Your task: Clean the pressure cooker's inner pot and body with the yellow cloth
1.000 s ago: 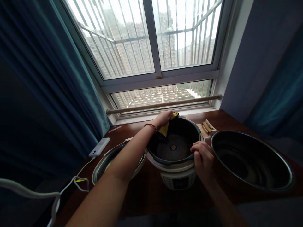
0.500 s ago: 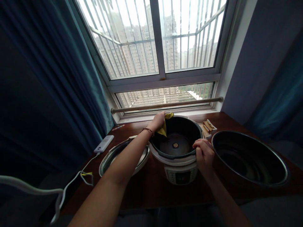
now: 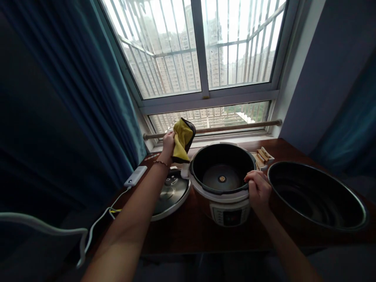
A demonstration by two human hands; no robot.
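Observation:
A white electric cooker (image 3: 225,196) stands open in the middle of the brown table, its dark inner cavity (image 3: 221,172) showing a small round knob at the bottom. My right hand (image 3: 258,190) grips the cooker's right front rim, fingers curled over the edge. My left hand (image 3: 169,141) is raised above the table to the left of the cooker, closed on a yellow cloth (image 3: 182,141) that hangs down from it. The cooker's metal lid (image 3: 169,194) lies upside down just below that hand.
A large dark metal pot (image 3: 317,196) sits to the right of the cooker. A small white dish with brown pieces (image 3: 264,156) stands behind. A white power bank (image 3: 135,176) with its cable (image 3: 100,219) lies at the left. Blue curtains flank the barred window.
My left hand has lifted the yellow cloth off the cooker's back rim and carried it up and to the left. My right hand stays on the rim. The view has shifted slightly.

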